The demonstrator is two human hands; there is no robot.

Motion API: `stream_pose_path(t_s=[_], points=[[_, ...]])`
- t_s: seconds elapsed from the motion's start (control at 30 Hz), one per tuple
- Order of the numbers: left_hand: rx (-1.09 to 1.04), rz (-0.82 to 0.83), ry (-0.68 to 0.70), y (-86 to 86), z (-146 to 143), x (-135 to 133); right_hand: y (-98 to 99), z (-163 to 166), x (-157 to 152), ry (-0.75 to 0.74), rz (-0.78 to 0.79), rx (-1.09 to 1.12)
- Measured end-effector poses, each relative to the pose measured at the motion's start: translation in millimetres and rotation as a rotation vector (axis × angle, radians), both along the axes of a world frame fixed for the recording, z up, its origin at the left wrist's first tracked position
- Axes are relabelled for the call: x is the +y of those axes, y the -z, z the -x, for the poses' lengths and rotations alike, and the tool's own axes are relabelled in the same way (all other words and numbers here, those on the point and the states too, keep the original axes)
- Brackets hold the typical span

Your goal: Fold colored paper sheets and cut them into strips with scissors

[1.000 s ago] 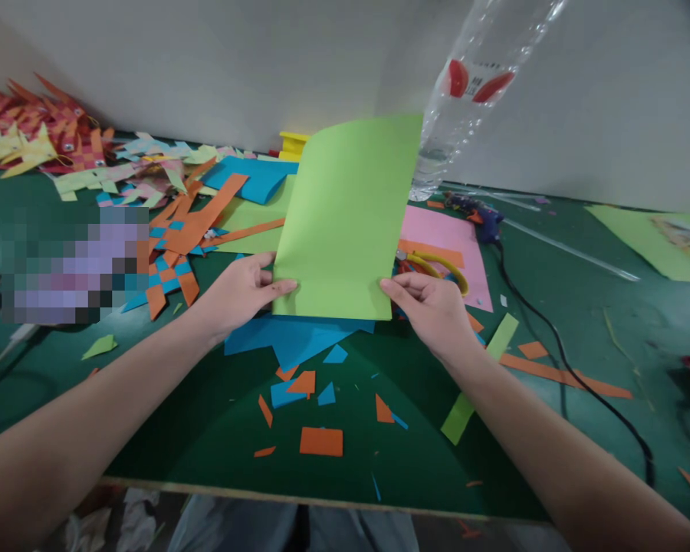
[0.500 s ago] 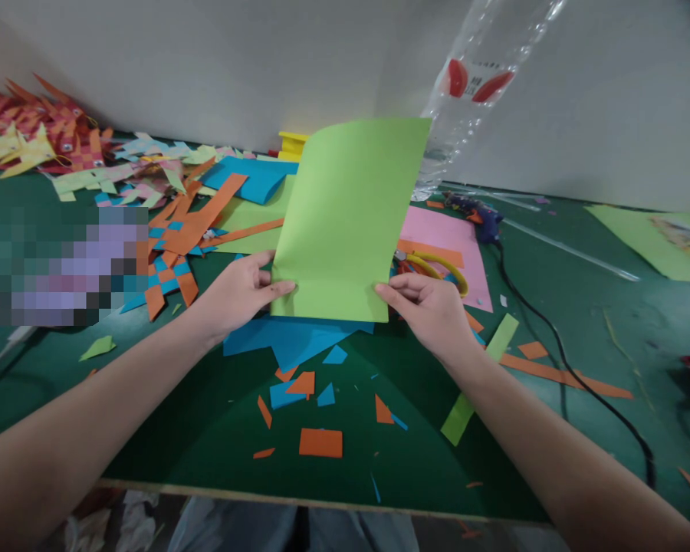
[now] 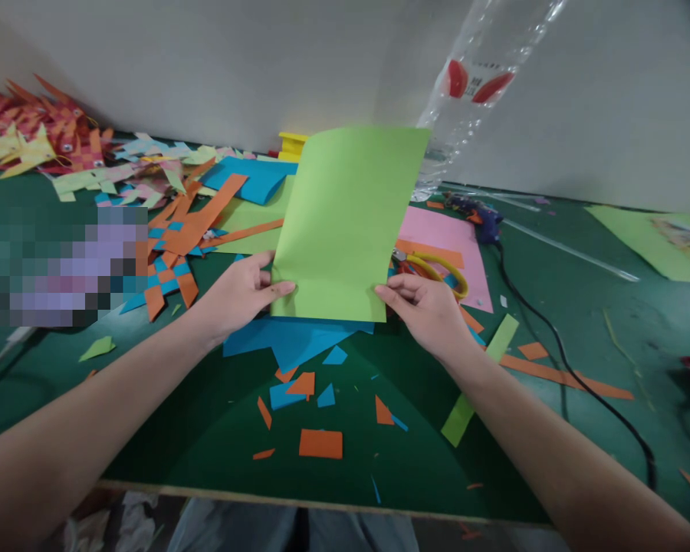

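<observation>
A sheet of light green paper (image 3: pixel 345 222) stands up between my hands, its top curving back. My left hand (image 3: pixel 247 287) pinches its lower left edge, thumb in front and fingers behind. On the lower right edge, my right hand (image 3: pixel 422 299) grips it the same way. Blue paper (image 3: pixel 290 341) with jagged edges lies below the sheet, partly hidden by it. Just behind my right hand are yellow-handled scissors (image 3: pixel 437 268) on pink paper (image 3: pixel 445 230). A woven orange and blue paper piece (image 3: pixel 175 264) lies beyond my left hand.
Orange scraps (image 3: pixel 320 443) and blue scraps dot the green table (image 3: pixel 207 437) in front. A glue gun (image 3: pixel 477 215) with a black cord (image 3: pixel 557 337) lies at right. A clear plastic bottle (image 3: pixel 471 100) stands behind. Woven paper fish (image 3: pixel 46 130) are piled at back left.
The top of the green sheet has dipped slightly. Both hands keep their hold in nearly the same place.
</observation>
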State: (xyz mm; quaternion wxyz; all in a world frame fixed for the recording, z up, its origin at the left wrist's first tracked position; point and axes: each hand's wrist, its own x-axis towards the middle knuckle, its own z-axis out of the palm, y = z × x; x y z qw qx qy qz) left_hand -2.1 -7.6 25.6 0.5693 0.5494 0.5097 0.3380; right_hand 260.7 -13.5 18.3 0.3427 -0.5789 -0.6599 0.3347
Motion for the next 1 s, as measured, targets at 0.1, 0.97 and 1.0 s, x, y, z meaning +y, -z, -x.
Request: stream_pose_path(t_s=[0.1, 0.97, 1.0], points=[[-0.01, 0.002, -0.003, 0.2, -0.1, -0.2, 0.3, -0.6, -0.5, -0.008, -0.003, -0.009], [0.0, 0.008, -0.006, 0.6, -0.3, -0.1, 0.7, -0.3, -1.9, -0.016, -0.02, 0.03], [0.007, 0.007, -0.007, 1.0, -0.1, -0.1, 1.2, -0.3, -1.9, -0.014, -0.004, 0.047]])
